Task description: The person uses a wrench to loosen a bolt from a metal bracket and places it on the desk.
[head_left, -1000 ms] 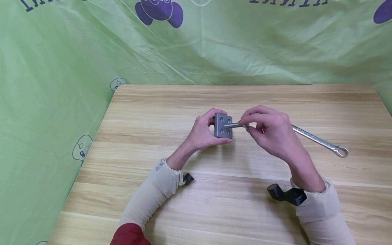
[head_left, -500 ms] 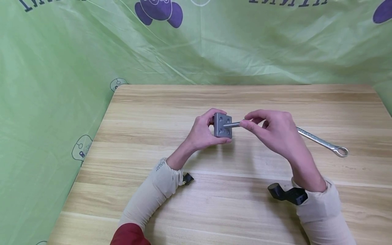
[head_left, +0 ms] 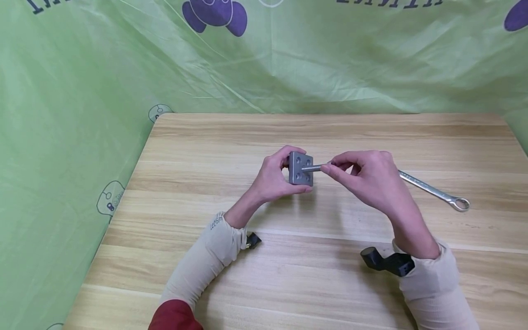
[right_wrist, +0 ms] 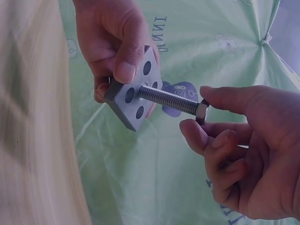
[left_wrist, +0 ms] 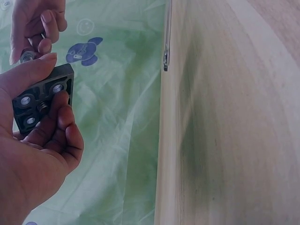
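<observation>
My left hand [head_left: 270, 178] grips a square grey plate [head_left: 298, 176] by its edges, above the table. Four-cornered holes show on the face, and a bolt [right_wrist: 168, 101] stands in the centre one. In the right wrist view the threaded shank sticks out a long way, with its hex head [right_wrist: 202, 111] at the outer end. The thumb and fingertips of my right hand [head_left: 371, 178] pinch that head. On the plate's back [left_wrist: 43, 107], in the left wrist view, the bolt's end shows in the middle hole, partly behind my left fingers.
A combination wrench [head_left: 433, 188] lies on the wooden table [head_left: 198, 151] to the right, its far end hidden behind my right hand. Green printed cloth [head_left: 288, 68] hangs behind and left of the table. Black wrist devices [head_left: 385, 262] stick out from both sleeves.
My right fingers have shifted round the bolt head, the thumb now in front of it, and that hand has turned slightly. The left hand and plate hold almost still.
</observation>
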`<action>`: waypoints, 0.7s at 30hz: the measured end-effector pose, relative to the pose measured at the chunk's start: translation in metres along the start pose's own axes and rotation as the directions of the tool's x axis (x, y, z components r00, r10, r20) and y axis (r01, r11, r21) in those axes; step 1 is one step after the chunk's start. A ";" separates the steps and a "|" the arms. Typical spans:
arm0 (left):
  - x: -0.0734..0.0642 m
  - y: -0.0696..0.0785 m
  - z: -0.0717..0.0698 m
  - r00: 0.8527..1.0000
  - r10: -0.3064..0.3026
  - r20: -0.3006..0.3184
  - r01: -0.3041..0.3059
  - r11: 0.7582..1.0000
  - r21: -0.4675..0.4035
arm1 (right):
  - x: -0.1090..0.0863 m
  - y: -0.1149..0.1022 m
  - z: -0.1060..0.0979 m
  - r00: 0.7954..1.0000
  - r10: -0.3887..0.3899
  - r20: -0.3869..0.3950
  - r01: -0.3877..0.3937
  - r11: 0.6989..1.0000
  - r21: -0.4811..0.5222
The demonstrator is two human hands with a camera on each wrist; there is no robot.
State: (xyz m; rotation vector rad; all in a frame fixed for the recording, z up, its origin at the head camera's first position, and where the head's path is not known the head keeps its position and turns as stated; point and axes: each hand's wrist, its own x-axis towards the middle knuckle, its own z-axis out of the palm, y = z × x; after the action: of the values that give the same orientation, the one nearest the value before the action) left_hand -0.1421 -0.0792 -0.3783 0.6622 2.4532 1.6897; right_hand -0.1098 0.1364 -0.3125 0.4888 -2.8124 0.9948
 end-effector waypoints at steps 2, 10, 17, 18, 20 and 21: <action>0.000 0.000 0.000 1.000 0.001 -0.001 -0.001 1.000 0.001 | 0.000 0.000 0.000 1.000 -0.024 -0.008 0.024 1.000 0.011; 0.000 0.000 -0.001 1.000 0.010 0.000 -0.010 1.000 0.003 | -0.001 0.003 0.002 0.977 -0.188 -0.099 0.193 0.980 0.043; 0.001 0.000 0.000 1.000 0.007 0.008 -0.007 1.000 -0.012 | 0.000 0.003 0.005 0.946 -0.283 -0.156 0.294 0.954 0.056; 0.001 0.000 0.000 1.000 0.007 0.008 -0.007 1.000 -0.013 | 0.001 0.003 0.006 0.944 -0.290 -0.159 0.303 0.951 0.061; 0.001 0.000 0.000 1.000 0.005 0.007 -0.005 1.000 -0.013 | 0.001 0.004 0.006 0.940 -0.303 -0.158 0.316 0.946 0.067; 0.001 0.000 0.000 1.000 0.005 0.006 -0.005 1.000 -0.011 | 0.000 0.004 0.006 0.940 -0.306 -0.152 0.319 0.946 0.065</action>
State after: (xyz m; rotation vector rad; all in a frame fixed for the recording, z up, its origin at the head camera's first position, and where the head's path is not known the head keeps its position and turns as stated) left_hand -0.1426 -0.0787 -0.3783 0.6713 2.4385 1.6994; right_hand -0.1114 0.1355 -0.3191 0.8129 -2.4722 1.0414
